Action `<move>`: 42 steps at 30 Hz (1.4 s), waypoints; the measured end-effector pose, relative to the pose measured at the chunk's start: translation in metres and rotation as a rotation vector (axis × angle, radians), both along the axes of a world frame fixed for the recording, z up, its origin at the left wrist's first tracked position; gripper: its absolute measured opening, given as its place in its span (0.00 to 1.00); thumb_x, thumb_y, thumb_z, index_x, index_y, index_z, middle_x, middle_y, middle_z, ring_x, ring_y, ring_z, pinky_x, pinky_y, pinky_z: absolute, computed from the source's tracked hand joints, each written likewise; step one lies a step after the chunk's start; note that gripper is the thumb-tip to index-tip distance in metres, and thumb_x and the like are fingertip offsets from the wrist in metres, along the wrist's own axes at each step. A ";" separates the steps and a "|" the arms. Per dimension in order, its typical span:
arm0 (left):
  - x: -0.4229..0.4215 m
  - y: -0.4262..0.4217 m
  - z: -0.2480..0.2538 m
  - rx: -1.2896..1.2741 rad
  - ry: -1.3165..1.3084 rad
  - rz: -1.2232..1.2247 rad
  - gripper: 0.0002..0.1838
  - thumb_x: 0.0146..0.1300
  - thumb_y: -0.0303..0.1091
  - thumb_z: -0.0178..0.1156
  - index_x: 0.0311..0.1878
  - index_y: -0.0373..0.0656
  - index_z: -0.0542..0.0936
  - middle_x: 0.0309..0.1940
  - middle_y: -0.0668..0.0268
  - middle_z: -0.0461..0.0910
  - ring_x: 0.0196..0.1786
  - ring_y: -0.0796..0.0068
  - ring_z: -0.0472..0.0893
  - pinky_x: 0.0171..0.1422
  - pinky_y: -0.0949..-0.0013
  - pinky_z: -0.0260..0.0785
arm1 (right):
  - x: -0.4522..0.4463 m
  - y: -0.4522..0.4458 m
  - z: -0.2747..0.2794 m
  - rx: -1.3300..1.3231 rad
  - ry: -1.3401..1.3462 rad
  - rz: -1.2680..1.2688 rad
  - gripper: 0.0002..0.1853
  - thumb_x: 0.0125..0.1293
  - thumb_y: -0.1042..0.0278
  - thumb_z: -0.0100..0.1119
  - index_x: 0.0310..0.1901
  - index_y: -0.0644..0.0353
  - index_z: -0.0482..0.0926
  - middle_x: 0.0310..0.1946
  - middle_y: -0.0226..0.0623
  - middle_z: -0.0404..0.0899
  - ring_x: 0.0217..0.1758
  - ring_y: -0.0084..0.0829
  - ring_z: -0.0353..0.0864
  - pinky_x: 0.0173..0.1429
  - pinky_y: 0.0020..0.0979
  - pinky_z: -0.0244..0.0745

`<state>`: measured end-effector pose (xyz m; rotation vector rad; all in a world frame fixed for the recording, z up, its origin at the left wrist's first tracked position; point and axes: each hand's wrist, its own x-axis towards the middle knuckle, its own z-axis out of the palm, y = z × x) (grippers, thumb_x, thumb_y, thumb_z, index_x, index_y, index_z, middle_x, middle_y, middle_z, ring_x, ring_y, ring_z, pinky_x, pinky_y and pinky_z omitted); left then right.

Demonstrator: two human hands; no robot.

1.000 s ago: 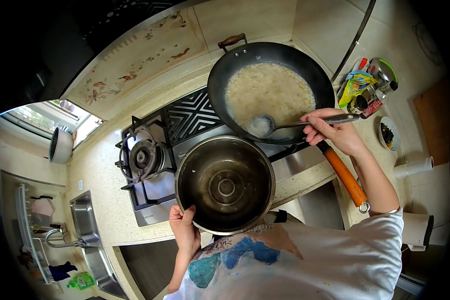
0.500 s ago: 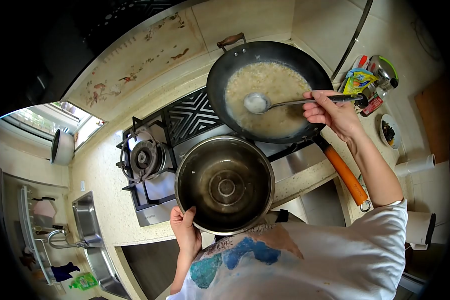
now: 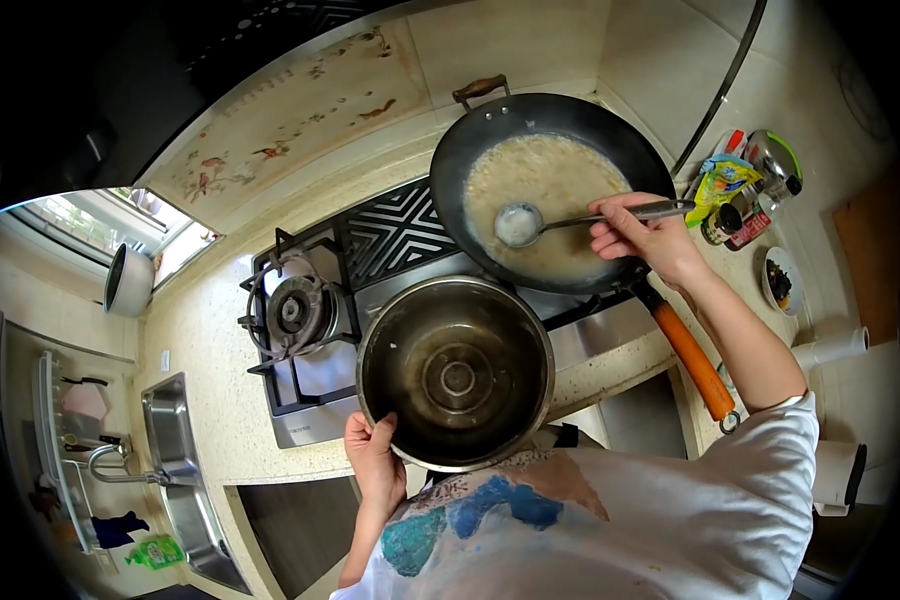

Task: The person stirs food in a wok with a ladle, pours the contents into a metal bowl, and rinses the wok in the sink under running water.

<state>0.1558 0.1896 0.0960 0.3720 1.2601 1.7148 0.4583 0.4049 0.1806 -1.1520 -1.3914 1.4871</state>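
My right hand [image 3: 638, 238] grips the handle of a metal ladle [image 3: 519, 225], whose bowl is at the soup and carries pale liquid. Cloudy beige soup with small grainy bits [image 3: 545, 165] fills the middle of a black wok [image 3: 450, 170] on the right burner. The wok has an orange long handle [image 3: 695, 362] and a small wooden grip at its far side. With thumb over the rim, my left hand [image 3: 375, 455] holds a steel pot [image 3: 457, 345] near my body. Its inside shows a little moisture and a small white speck, but no soup.
A bare gas burner [image 3: 295, 312] with its grate lies left of the wok. Seasoning packets and jars [image 3: 725, 190] and a bowl with dark contents [image 3: 780, 280] stand at the right. A sink [image 3: 175, 440] is at the far left.
The ladle's bowl sits slightly lower and nearer the wok's near left side, and my right hand has shifted a little with it. The camera view has moved slightly.
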 end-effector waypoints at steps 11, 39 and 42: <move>0.001 -0.004 0.001 0.008 -0.025 0.044 0.12 0.53 0.15 0.53 0.23 0.44 0.64 0.21 0.72 0.69 0.24 0.86 0.65 0.35 0.82 0.61 | -0.010 -0.010 0.008 -0.030 -0.046 0.082 0.13 0.64 0.67 0.49 0.43 0.67 0.74 0.29 0.38 0.76 0.29 0.26 0.79 0.34 0.24 0.78; 0.001 -0.003 0.000 0.029 0.000 0.056 0.13 0.51 0.14 0.52 0.22 0.45 0.63 0.22 0.72 0.69 0.24 0.86 0.65 0.34 0.82 0.61 | -0.038 0.043 -0.005 -0.132 0.206 -0.037 0.11 0.63 0.70 0.49 0.40 0.71 0.73 0.29 0.44 0.76 0.28 0.31 0.79 0.35 0.27 0.80; 0.001 -0.002 0.000 0.008 0.006 0.070 0.13 0.51 0.14 0.52 0.22 0.45 0.63 0.21 0.72 0.69 0.24 0.86 0.65 0.34 0.81 0.61 | -0.027 0.042 0.005 -0.127 0.275 -0.044 0.12 0.63 0.69 0.49 0.40 0.71 0.72 0.30 0.45 0.76 0.29 0.31 0.79 0.36 0.27 0.79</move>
